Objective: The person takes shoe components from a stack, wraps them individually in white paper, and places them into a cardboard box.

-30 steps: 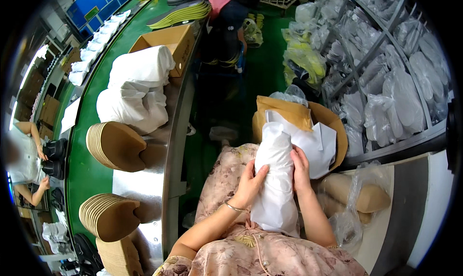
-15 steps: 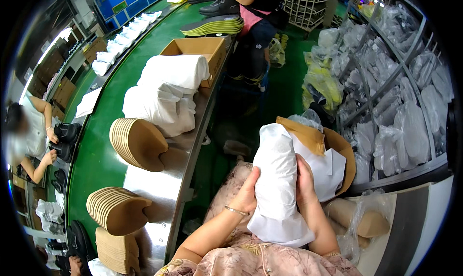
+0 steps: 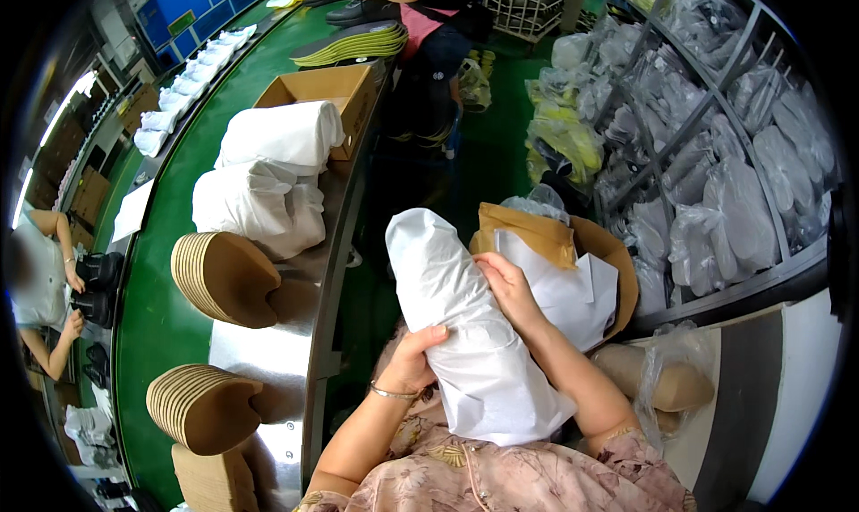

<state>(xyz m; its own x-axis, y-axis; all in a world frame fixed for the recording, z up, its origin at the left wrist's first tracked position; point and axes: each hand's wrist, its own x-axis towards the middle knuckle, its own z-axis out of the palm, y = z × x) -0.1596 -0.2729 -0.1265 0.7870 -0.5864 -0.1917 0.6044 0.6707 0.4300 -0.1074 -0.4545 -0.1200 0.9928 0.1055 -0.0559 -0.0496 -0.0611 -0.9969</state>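
Observation:
Between my hands is a long white paper-wrapped bundle point(image 3: 461, 324), rounded at its far end, with loose paper at the end near my body. What lies inside the paper is hidden. My left hand point(image 3: 414, 360) grips its left side, thumb on top. The fingers of my right hand point(image 3: 508, 287) press against its right side, higher up. Two similar white wrapped bundles point(image 3: 277, 136) lie on the bench to the left, in front of an open brown box point(image 3: 358, 96).
Two stacks of curved brown cardboard inserts point(image 3: 228, 279) stand on the metal bench edge point(image 3: 309, 360). A carton with white paper sheets point(image 3: 617, 279) is on my right. Beyond it, a metal rack point(image 3: 716, 92) holds plastic-bagged items. Co-workers are across the green conveyor point(image 3: 148, 315) and farther ahead.
The bundle has tilted, its far end swinging to the left. My right hand has moved up along its side, and my left hand has shifted left and down. My view has turned slightly right.

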